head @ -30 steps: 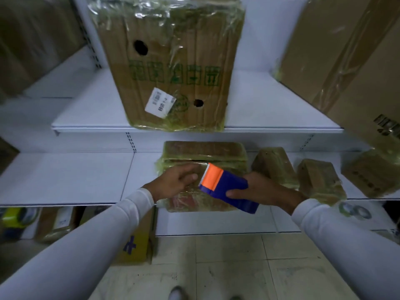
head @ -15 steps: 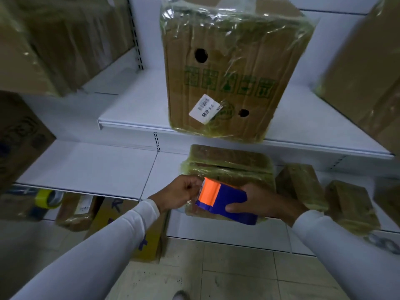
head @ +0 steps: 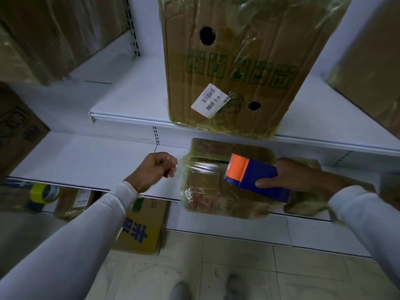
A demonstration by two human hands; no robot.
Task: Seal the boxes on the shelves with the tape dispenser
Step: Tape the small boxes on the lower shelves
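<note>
My right hand (head: pixel 303 178) grips a blue and orange tape dispenser (head: pixel 255 180) over a flat cardboard box (head: pixel 207 198) that is wrapped in clear tape. This box lies at the front edge of the lower white shelf (head: pixel 86 161). My left hand (head: pixel 157 168) hovers just left of the box with its fingers curled, pinching the end of a shiny clear tape strip (head: pixel 201 165) that runs across to the dispenser's orange end. A big taped box (head: pixel 238 68) with a white label stands on the upper shelf (head: pixel 129 98), directly above.
Large boxes stand at the left (head: pixel 19 131) and at the upper right (head: pixel 372 72). Under the lower shelf sit a yellow tape roll (head: pixel 44 191) and a carton with blue print (head: pixel 140 230). More small wrapped boxes (head: pixel 307 204) lie behind my right wrist. The tiled floor (head: pixel 216 267) is below.
My left hand has moved left, away from the dispenser's orange end, with a strip of clear tape stretched out between them. My right hand keeps the dispenser over the flat box.
</note>
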